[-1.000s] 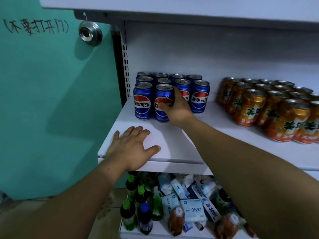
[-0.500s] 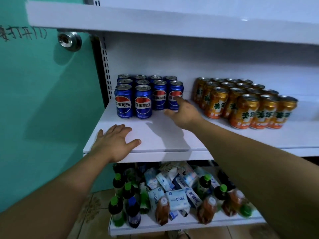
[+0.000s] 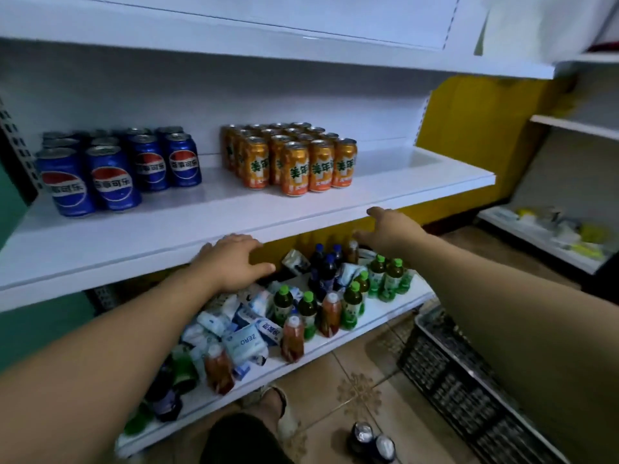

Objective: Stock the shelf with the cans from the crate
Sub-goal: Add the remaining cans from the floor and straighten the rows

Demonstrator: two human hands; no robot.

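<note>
"百事可乐" on blue cans (image 3: 114, 182), "美年" on orange cans (image 3: 294, 172), "ZERO" on packet (image 3: 246, 341)

Head view, wide-angle. Soft, even indoor light makes the white shelf (image 3: 301, 202) bright, with a pale glare patch at its right end. The upper shelf (image 3: 268, 45) casts a shadow band on the back panel. The blue cans (image 3: 114, 172) are smeared by motion blur — the orange cans (image 3: 294, 162) read sharper. The crate (image 3: 469, 380) lies dim, and straight edges bow toward the borders.

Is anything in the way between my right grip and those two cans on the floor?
Nothing visible. The right grip hangs open before the shelf edge; the two cans stand on the floor tiles below, left of the crate, nearer you than the lower shelf's bottles.
</note>
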